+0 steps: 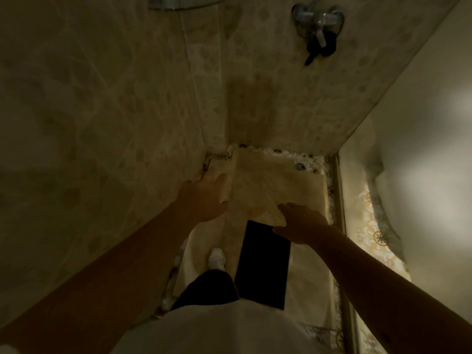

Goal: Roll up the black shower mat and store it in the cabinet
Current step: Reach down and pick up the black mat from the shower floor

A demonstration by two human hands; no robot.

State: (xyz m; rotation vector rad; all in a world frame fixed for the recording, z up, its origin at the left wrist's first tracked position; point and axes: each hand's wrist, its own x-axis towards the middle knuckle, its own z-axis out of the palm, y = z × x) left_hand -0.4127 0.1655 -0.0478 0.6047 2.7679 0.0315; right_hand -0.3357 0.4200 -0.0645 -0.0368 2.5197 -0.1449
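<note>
Mat point(263, 264) flat and black on shower floor point(270, 180), beside shoe point(217, 258); not yet rolled. Left hand point(204, 198) and right hand point(301, 223) above it, fingers spread, empty. Next: bend, pinch far edge, start rolling.

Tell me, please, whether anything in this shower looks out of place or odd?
Only slightly: the black mat lies flat but askew on the floor, and a dark stain marks the wall above it.
</note>
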